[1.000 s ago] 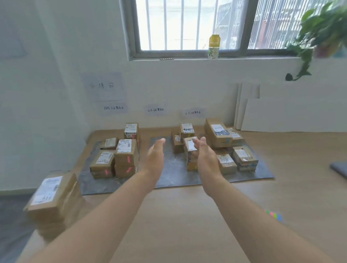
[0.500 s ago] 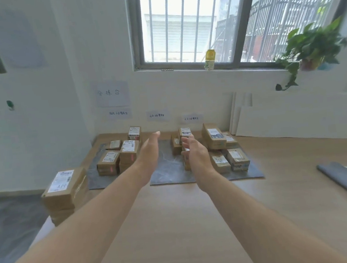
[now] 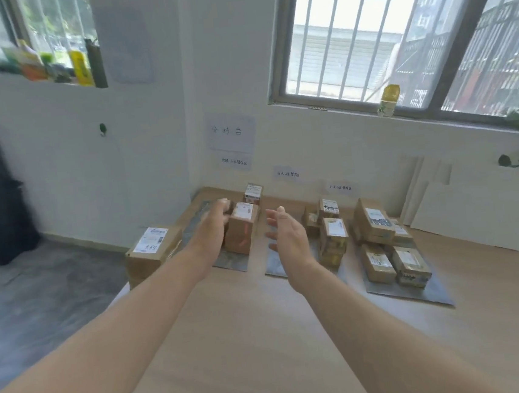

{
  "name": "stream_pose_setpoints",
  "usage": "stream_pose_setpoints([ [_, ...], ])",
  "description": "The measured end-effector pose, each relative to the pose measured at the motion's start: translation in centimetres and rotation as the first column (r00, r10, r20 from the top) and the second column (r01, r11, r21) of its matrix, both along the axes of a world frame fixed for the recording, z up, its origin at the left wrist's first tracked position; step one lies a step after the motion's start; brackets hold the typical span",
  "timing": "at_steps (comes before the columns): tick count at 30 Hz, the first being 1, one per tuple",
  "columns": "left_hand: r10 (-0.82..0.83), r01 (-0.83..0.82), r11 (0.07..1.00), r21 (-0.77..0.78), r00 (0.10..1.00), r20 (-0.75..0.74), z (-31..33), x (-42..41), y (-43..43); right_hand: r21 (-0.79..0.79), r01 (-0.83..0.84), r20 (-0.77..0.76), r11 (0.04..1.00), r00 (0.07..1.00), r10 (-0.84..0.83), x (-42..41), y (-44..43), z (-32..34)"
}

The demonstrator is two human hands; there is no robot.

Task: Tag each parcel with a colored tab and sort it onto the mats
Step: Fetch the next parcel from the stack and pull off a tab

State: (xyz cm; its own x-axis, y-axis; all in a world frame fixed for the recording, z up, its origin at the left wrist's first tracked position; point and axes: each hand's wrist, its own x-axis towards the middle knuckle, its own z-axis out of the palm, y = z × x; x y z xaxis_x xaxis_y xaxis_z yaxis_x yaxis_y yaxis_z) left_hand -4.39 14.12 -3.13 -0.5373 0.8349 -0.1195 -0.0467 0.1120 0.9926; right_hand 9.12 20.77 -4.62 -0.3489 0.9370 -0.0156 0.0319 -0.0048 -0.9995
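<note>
We reach both arms out over the wooden table (image 3: 265, 338) toward the grey mats (image 3: 432, 290) at its far end by the wall. Our left hand (image 3: 210, 229) is stretched flat and empty, just in front of the tall parcel (image 3: 243, 228) on the leftmost mat, nearly touching it. Our right hand (image 3: 287, 236) hangs beside that parcel, fingers spread, holding nothing. More parcels (image 3: 383, 247) sit stacked on the mats beyond our right hand, and one large box (image 3: 152, 251) stands on the table's left edge.
</note>
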Motion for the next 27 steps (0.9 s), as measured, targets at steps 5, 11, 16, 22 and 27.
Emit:
stream_pose_setpoints([
  [5, 0.047, -0.046, 0.998, -0.041, 0.999, 0.02, -1.1, -8.1, -2.3, -0.036, -0.055, 0.013, 0.998, 0.998, 0.056, -8.8, -1.7, -1.4],
  [11, 0.072, -0.069, 0.994, -0.087, 0.997, 0.033, -3.7, -19.8, -3.2, -0.089, -0.029, 0.042, 0.996, 0.999, 0.033, -19.9, -2.7, -4.4],
  [16, 0.063, -0.055, 0.989, -0.139, 0.996, 0.058, -5.9, -27.1, -3.0, -0.162, 0.024, 0.052, 0.987, 0.999, -0.015, -26.6, -2.8, -6.9],
  [22, 0.04, -0.017, 0.972, -0.234, 0.995, 0.096, -8.7, -31.6, -0.7, -0.245, 0.037, 0.083, 0.969, 0.996, -0.018, -30.7, -0.5, -10.2],
  [27, 0.084, -0.06, 0.967, -0.247, 0.992, 0.089, -12.3, -34.0, 2.6, -0.301, 0.028, 0.161, 0.953, 0.987, 0.023, -33.4, 3.2, -14.3],
])
